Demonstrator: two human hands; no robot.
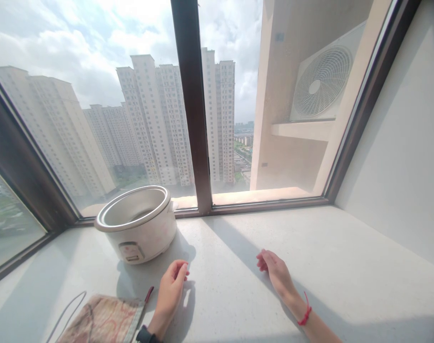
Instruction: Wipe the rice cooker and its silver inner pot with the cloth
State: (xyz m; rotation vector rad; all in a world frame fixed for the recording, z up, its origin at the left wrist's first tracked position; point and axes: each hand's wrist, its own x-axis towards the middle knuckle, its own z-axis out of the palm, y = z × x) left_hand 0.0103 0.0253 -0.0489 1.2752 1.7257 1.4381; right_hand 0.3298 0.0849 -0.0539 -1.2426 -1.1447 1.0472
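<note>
A white electric cooker (pixel 145 240) with no lid on stands on the sill by the window, its round rim tilted in my view and a small control panel on its front. My left hand (pixel 172 285), with a dark watch at the wrist, is held in front and to the right of the cooker, apart from it. Its fingers are curled in and nothing shows in them. Further right, my right hand (pixel 273 269) hovers over the sill, a red string bracelet on its wrist. Its fingers are loosely curled too, with nothing visible inside.
A patterned cloth item (pixel 104 318) with a dark red tab lies at the lower left, beside a thin grey cord (pixel 65 309). Brown window frames (pixel 191 109) border the white sill (pixel 234 290). Beyond the glass are an air-conditioner unit (pixel 324 81) and tall buildings.
</note>
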